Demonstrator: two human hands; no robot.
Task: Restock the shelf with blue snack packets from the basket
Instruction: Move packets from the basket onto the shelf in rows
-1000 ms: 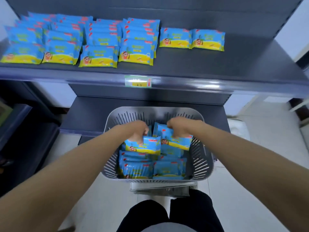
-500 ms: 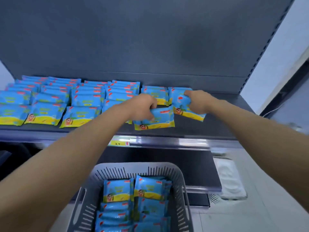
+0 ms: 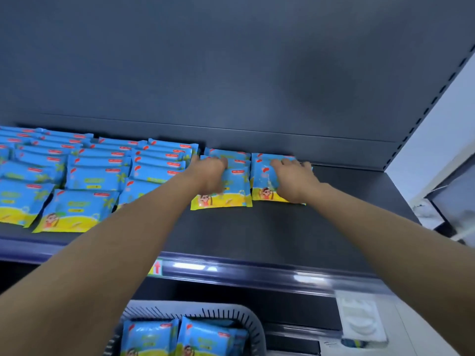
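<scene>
The left hand (image 3: 209, 176) is blurred, so I cannot tell if its fingers grip or only press the left packet (image 3: 232, 194) under it. The right hand (image 3: 295, 181) lies with its fingers stretched flat on the right packet (image 3: 262, 183). Both packets lie on the shelf (image 3: 282, 227), to the right of the filled rows (image 3: 90, 176). The basket (image 3: 231, 314) is cut off by the bottom edge, and more blue packets (image 3: 151, 337) are inside it.

Left hand (image 3: 209, 176), right hand (image 3: 295, 179) atop shelved packets (image 3: 231, 199)
</scene>
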